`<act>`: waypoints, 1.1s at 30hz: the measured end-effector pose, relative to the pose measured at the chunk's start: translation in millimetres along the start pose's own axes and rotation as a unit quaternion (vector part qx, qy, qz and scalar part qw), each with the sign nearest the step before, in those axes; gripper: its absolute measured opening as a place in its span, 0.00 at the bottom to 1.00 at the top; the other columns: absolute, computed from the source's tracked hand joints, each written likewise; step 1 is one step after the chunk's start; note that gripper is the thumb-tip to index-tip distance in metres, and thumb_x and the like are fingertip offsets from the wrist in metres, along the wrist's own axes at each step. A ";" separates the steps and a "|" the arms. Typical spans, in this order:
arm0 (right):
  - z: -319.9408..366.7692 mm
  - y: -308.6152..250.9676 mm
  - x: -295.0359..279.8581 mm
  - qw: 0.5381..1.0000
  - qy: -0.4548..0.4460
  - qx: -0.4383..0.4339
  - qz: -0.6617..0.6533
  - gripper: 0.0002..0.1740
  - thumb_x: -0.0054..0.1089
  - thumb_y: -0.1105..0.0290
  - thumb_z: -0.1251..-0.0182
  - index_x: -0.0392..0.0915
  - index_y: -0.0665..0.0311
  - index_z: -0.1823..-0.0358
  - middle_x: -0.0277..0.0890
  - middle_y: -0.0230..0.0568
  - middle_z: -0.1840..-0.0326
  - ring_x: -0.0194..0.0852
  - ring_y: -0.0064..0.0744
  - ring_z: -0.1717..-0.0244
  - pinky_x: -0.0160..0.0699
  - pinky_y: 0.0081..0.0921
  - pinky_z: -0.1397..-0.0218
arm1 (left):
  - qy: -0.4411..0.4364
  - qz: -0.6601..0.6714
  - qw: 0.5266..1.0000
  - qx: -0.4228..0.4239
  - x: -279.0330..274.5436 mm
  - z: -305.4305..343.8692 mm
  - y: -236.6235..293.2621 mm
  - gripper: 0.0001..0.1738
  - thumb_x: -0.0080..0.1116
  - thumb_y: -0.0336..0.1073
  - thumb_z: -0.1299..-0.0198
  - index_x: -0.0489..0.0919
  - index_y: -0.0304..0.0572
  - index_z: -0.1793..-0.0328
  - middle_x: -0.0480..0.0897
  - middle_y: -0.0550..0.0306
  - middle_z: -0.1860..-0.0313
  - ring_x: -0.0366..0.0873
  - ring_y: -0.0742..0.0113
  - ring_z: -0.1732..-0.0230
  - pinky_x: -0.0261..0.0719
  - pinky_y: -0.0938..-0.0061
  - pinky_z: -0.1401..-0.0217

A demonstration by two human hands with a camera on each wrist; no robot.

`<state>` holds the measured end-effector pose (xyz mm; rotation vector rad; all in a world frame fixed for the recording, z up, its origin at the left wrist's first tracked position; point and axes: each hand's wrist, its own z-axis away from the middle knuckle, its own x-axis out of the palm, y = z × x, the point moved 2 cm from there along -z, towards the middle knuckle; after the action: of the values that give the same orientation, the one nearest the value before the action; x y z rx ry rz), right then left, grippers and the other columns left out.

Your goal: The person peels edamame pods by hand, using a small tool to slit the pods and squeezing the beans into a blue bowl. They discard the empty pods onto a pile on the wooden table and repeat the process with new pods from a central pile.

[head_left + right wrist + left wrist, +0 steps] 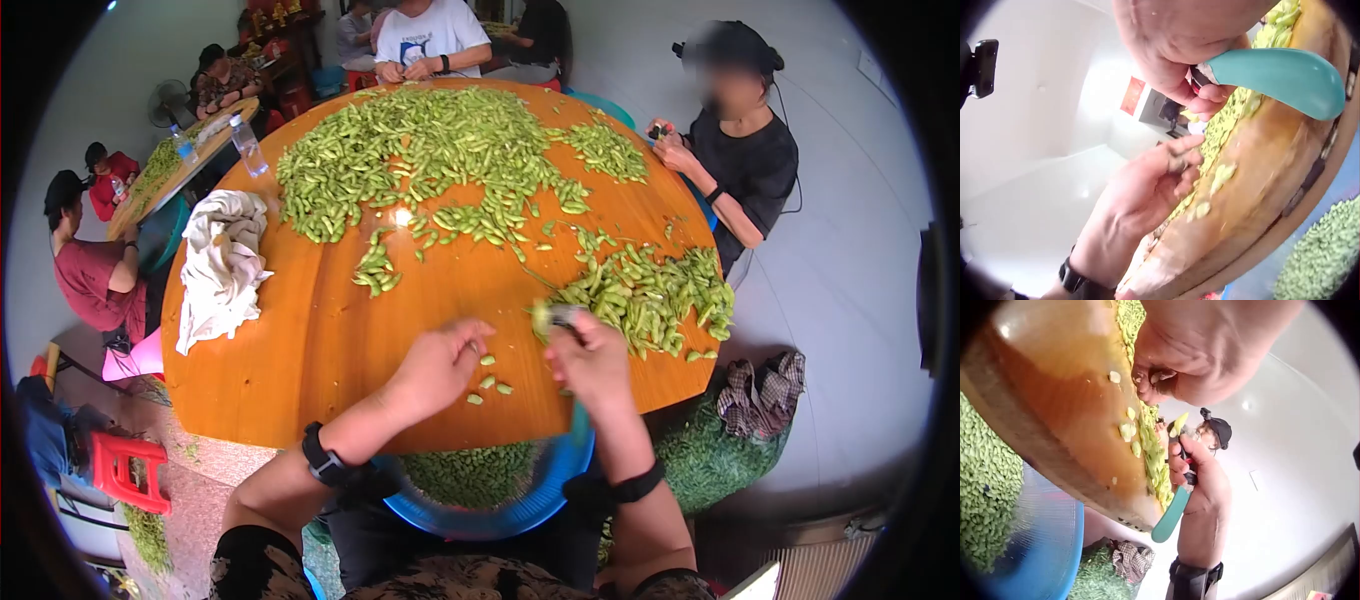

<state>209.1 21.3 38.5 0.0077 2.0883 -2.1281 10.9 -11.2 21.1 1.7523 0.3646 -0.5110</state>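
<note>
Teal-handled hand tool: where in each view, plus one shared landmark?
Head: right of centre, the teal-handled hand tool, blurred, its handle below the right hand.
Left wrist: just right of centre, handle slanting down-left.
Right wrist: upper right, handle pointing right.
Landmark: blue plastic basin of green beans, at bottom centre, lower left and lower right respectively.

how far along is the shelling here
Looks partway. Done: the blue tub already holds plenty of shelled beans. In hand: the right hand grips a teal-handled tool, with a green pod by its tip. Left: probably the pods heaped on the table.
</note>
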 end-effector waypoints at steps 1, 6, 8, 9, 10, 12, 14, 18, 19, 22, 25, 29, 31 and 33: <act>-3.8 3.2 -13.7 0.999 0.023 -0.021 0.029 0.08 0.53 0.76 0.35 0.81 0.64 0.58 0.71 0.28 0.80 0.64 0.15 0.85 0.63 0.16 0.83 | 0.006 -0.006 1.000 0.000 -5.3 4.5 2.6 0.11 0.50 0.24 0.40 0.77 0.39 0.52 0.79 0.59 0.60 0.75 0.73 0.64 0.72 0.80 0.61; -10.6 20.5 -65.9 0.994 0.061 -0.021 0.084 0.08 0.50 0.73 0.32 0.76 0.66 0.68 0.71 0.30 0.82 0.63 0.15 0.89 0.58 0.16 0.88 | 0.094 -0.328 0.936 0.089 -42.7 -6.4 -4.1 0.09 0.59 0.29 0.47 0.79 0.38 0.59 0.79 0.48 0.60 0.78 0.48 0.55 0.77 0.59 0.55; -5.4 22.6 -67.9 0.994 0.067 -0.011 0.087 0.08 0.50 0.73 0.32 0.77 0.66 0.68 0.71 0.30 0.82 0.63 0.15 0.89 0.58 0.16 0.87 | 0.151 -0.377 0.913 0.048 -58.3 -20.5 -31.4 0.09 0.59 0.29 0.47 0.79 0.38 0.59 0.78 0.46 0.61 0.78 0.48 0.55 0.78 0.57 0.54; -3.3 23.2 -66.7 0.993 0.063 -0.014 0.095 0.07 0.51 0.73 0.32 0.77 0.66 0.67 0.71 0.30 0.81 0.63 0.15 0.88 0.59 0.16 0.87 | 0.138 -0.420 0.897 -0.012 -63.8 -27.8 -47.2 0.08 0.58 0.29 0.47 0.78 0.37 0.60 0.77 0.45 0.62 0.79 0.46 0.56 0.79 0.57 0.56; -2.1 22.3 -65.7 0.993 0.060 -0.016 0.103 0.07 0.51 0.73 0.32 0.77 0.66 0.67 0.71 0.30 0.81 0.63 0.15 0.88 0.59 0.16 0.86 | 0.123 -0.461 0.876 -0.071 -68.5 -32.4 -56.5 0.07 0.57 0.29 0.47 0.77 0.37 0.61 0.76 0.43 0.63 0.79 0.45 0.57 0.80 0.57 0.57; 4.0 14.3 -55.1 0.993 0.047 -0.025 0.107 0.07 0.51 0.74 0.32 0.77 0.67 0.66 0.71 0.30 0.81 0.63 0.15 0.88 0.60 0.16 0.85 | 0.118 -0.502 0.854 -0.072 -73.4 -36.1 -61.6 0.06 0.57 0.27 0.48 0.77 0.35 0.63 0.77 0.43 0.62 0.80 0.47 0.59 0.81 0.60 0.57; 5.6 16.7 -47.1 0.994 0.006 -0.043 0.095 0.06 0.50 0.75 0.32 0.77 0.67 0.62 0.72 0.29 0.80 0.64 0.15 0.86 0.62 0.15 0.83 | 0.109 -0.542 0.830 -0.071 -72.6 -36.4 -62.5 0.05 0.57 0.25 0.50 0.78 0.33 0.66 0.77 0.42 0.60 0.81 0.49 0.60 0.83 0.64 0.58; 9.1 4.1 -19.4 0.987 -0.018 -0.109 0.116 0.09 0.55 0.76 0.36 0.78 0.67 0.56 0.74 0.40 0.79 0.72 0.21 0.79 0.71 0.22 0.75 | 0.095 -0.386 0.917 0.023 -59.6 -29.6 -31.0 0.08 0.56 0.25 0.46 0.79 0.33 0.59 0.80 0.47 0.62 0.82 0.54 0.64 0.82 0.66 0.62; 8.2 2.8 -11.2 0.978 -0.019 -0.157 0.139 0.10 0.55 0.77 0.37 0.78 0.67 0.55 0.74 0.44 0.78 0.73 0.25 0.78 0.72 0.24 0.73 | 0.072 -0.238 0.966 0.077 -51.2 -26.2 -17.7 0.09 0.56 0.25 0.44 0.79 0.33 0.56 0.81 0.51 0.64 0.82 0.60 0.66 0.81 0.70 0.65; 7.3 -9.8 12.9 0.966 -0.031 -0.203 0.154 0.06 0.56 0.76 0.38 0.75 0.69 0.61 0.71 0.53 0.78 0.71 0.43 0.80 0.68 0.32 0.75 | -0.002 0.197 0.977 -0.076 -16.3 -20.4 3.0 0.10 0.60 0.28 0.40 0.80 0.36 0.52 0.82 0.59 0.67 0.76 0.73 0.73 0.75 0.80 0.68; 9.0 -14.5 25.4 0.968 -0.043 -0.201 0.143 0.04 0.57 0.76 0.39 0.72 0.70 0.67 0.69 0.55 0.79 0.69 0.51 0.80 0.65 0.37 0.76 | 0.015 0.393 0.916 -0.082 -3.9 -24.4 7.7 0.09 0.60 0.30 0.38 0.81 0.36 0.53 0.80 0.65 0.67 0.73 0.82 0.72 0.73 0.85 0.68; 8.0 -8.4 25.2 0.974 -0.074 -0.167 0.133 0.03 0.56 0.76 0.38 0.73 0.69 0.66 0.69 0.51 0.80 0.68 0.44 0.82 0.65 0.34 0.77 | 0.016 0.493 0.862 -0.120 6.6 -32.3 -2.8 0.14 0.56 0.27 0.36 0.79 0.38 0.44 0.80 0.63 0.66 0.74 0.80 0.72 0.73 0.85 0.70; 3.8 -4.0 19.4 0.988 -0.060 -0.121 0.081 0.03 0.55 0.77 0.37 0.74 0.69 0.64 0.68 0.48 0.82 0.67 0.34 0.84 0.65 0.31 0.77 | 0.007 0.447 0.887 -0.112 8.6 -33.9 -4.7 0.15 0.55 0.27 0.36 0.78 0.37 0.42 0.81 0.63 0.65 0.75 0.79 0.70 0.74 0.84 0.69; 3.0 -9.4 19.2 0.990 -0.069 -0.101 0.072 0.04 0.54 0.77 0.37 0.75 0.69 0.63 0.67 0.46 0.83 0.65 0.29 0.84 0.64 0.30 0.78 | -0.005 0.401 0.910 -0.104 12.6 -34.1 -6.9 0.17 0.54 0.27 0.35 0.77 0.36 0.41 0.81 0.62 0.64 0.76 0.79 0.69 0.75 0.82 0.68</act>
<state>189.4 16.4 45.7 -0.0129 2.1409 -1.7777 23.2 23.3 15.3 1.5227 -0.3110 0.1151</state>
